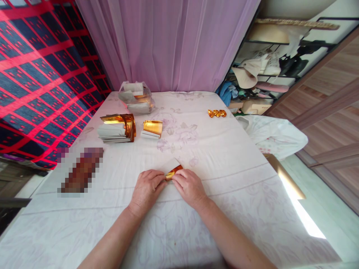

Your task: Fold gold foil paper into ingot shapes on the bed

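Near the middle of the table, a sheet of gold foil paper [174, 172] with a white back lies partly rolled or folded between my hands. My left hand [148, 186] pinches its left end, fingers pressed together. On the right end, the fingers of my right hand [191, 186] are closed on the same sheet. Beyond them sits a small stack of gold foil sheets [152, 127], and left of it a larger, curled stack [117, 129]. Several folded gold foil pieces [217, 113] lie in a short row at the far right.
A clear plastic bag [136, 98] holding more sheets stands at the table's back left. Something blurred out [82, 170] lies at the left. A purple curtain [174, 45] hangs behind the table; a shelf with shoes and a cap [246, 73] and a white bag [276, 135] are at the right.
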Demonstrator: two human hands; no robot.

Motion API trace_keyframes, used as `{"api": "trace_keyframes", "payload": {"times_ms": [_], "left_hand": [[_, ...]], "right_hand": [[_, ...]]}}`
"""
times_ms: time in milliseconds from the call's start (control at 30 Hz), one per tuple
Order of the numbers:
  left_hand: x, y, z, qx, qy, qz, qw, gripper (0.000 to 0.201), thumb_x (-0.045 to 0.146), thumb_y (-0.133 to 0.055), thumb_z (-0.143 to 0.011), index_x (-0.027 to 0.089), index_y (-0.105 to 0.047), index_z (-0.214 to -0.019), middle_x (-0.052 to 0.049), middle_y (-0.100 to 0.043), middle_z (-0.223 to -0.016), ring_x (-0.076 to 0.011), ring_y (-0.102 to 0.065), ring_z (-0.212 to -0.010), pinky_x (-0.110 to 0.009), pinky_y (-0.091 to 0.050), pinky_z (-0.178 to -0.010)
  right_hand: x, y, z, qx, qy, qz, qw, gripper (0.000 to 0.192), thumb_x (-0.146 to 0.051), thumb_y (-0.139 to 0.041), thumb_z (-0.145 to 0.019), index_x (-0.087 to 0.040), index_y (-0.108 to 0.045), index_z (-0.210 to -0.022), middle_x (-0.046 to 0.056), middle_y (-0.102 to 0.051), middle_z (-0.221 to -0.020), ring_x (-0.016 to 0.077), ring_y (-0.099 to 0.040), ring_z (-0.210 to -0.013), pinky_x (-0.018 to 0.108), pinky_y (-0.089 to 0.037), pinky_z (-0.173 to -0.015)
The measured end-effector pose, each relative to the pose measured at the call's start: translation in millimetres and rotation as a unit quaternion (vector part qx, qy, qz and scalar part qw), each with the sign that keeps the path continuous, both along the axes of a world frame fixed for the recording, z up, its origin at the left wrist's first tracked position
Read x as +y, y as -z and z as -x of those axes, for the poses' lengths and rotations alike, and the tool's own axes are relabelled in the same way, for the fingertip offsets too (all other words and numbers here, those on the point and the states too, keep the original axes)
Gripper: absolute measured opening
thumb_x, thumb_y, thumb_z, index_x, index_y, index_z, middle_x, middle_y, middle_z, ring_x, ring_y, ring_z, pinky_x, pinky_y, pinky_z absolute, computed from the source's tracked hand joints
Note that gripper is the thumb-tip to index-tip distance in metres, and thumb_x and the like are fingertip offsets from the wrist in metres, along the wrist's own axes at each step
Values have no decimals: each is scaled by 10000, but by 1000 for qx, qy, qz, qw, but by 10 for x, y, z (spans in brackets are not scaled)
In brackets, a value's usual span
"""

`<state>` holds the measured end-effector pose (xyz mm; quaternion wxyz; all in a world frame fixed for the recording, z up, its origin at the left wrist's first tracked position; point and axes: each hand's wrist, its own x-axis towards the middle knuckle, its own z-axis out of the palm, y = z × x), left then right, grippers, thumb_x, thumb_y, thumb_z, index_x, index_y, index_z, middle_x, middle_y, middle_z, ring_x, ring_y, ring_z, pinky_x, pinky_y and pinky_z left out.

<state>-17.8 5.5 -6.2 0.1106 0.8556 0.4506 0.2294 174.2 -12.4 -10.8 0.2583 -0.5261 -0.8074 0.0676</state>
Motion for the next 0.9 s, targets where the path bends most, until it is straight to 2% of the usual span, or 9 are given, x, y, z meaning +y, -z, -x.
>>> {"api": "trace_keyframes", "payload": {"times_ms": [367, 600, 900], "left_hand": [[18, -26, -12, 24, -35, 11, 999, 153, 250, -580, -900, 249, -733, -907, -32, -712, -958, -215, -613, -886, -395, -449, -787], [27, -18, 3, 3, -30, 25, 999, 173, 264, -563, -908, 257, -736, -914, -34, -713, -956, -211, -618, -891, -400, -455, -802], [33, -18, -22, -21, -45, 41, 998, 154, 263, -576, -894, 250, -728, -875, -34, -713, -946, -211, -616, -896, -401, -458, -820]], "right_hand": [[-27, -25, 25, 11, 18, 25, 999, 108, -203, -594, -878, -220, -696, -910, 36, -647, -863, 179, -576, -845, 306, -451, -790], [-10, -12, 41, -6, 50, 19, 999, 164, -217, -549, -901, -209, -668, -788, 28, -628, -784, 169, -575, -783, 292, -425, -730], [23, -48, 65, -2, 80, 43, 996, 147, -224, -546, -890, -209, -627, -767, 21, -637, -782, 161, -587, -770, 275, -407, -708]]}}
